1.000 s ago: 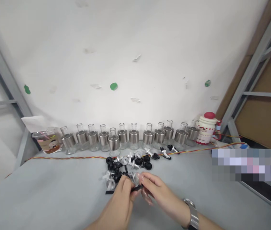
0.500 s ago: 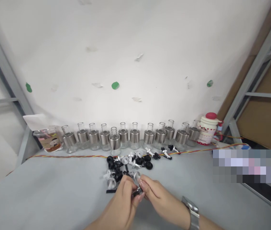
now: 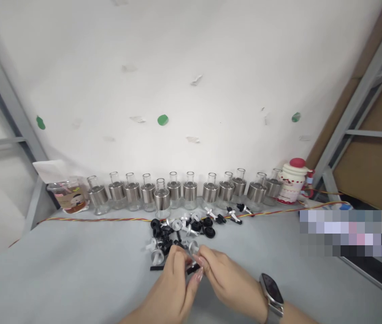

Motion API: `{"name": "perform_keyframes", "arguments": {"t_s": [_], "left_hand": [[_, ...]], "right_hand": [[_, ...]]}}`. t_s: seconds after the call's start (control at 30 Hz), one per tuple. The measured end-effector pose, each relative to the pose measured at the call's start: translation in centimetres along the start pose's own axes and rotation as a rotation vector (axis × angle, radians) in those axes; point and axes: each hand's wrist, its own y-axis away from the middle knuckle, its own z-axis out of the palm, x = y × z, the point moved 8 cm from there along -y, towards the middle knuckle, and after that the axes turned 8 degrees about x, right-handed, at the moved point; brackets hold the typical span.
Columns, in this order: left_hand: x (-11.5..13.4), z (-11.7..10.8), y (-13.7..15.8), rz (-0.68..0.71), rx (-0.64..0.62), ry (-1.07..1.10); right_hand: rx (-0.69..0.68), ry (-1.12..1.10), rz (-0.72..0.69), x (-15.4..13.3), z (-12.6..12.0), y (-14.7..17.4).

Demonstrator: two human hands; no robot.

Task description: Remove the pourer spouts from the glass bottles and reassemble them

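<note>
My left hand (image 3: 172,283) and my right hand (image 3: 226,276) meet at the front of the table, fingers pinched together around a small bottle pourer part (image 3: 192,269). Its visible side is black; fingers hide most of it. Just beyond them lies a heap of loose pieces: clear-and-silver pourer spouts (image 3: 157,257), black ringed stoppers (image 3: 209,232) and dark caps. A black strip (image 3: 157,268) rests beside my left hand. Farther back on the right are pourers with black and silver parts (image 3: 234,216).
Several glass bottles (image 3: 161,200) with steel sleeves stand in a row along the white wall (image 3: 177,67). A red-and-yellow wire (image 3: 110,220) crosses the table (image 3: 59,270). A plastic cup (image 3: 71,198) sits at left, a red-topped tumbler (image 3: 292,184) at right.
My right wrist has rolled a little, bringing the watch face more into view. The fingers have shifted slightly around the black part. The heap and bottles stay put.
</note>
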Motion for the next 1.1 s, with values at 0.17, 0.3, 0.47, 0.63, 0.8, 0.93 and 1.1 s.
{"name": "perform_keyframes", "arguments": {"t_s": [0.17,0.3,0.47,0.63,0.8,0.93,1.1], "left_hand": [[0.1,0.2,0.2,0.015,-0.038,-0.014],[-0.2,0.3,0.2,0.014,-0.044,-0.017],[0.2,0.2,0.2,0.039,-0.036,0.017],[0.3,0.1,0.0,-0.002,-0.085,0.062],[0.8,0.5,-0.3,0.018,-0.17,0.154],[-0.1,0.8,0.0,-0.044,-0.149,0.144],[-1.5,1.2,0.7,-0.119,-0.117,0.101]], "right_hand": [[0.037,-0.007,0.013,0.0,-0.5,-0.2],[0.04,-0.007,0.034,0.1,-0.7,-0.2],[0.002,0.022,0.017,0.0,-0.3,-0.1],[-0.002,0.085,-0.048,-0.3,-0.4,-0.2],[0.005,-0.005,0.018,0.4,-0.7,-0.3],[0.021,-0.034,0.002,0.1,-1.0,-0.3],[-0.008,0.065,-0.015,-0.2,-0.9,-0.3]]}}
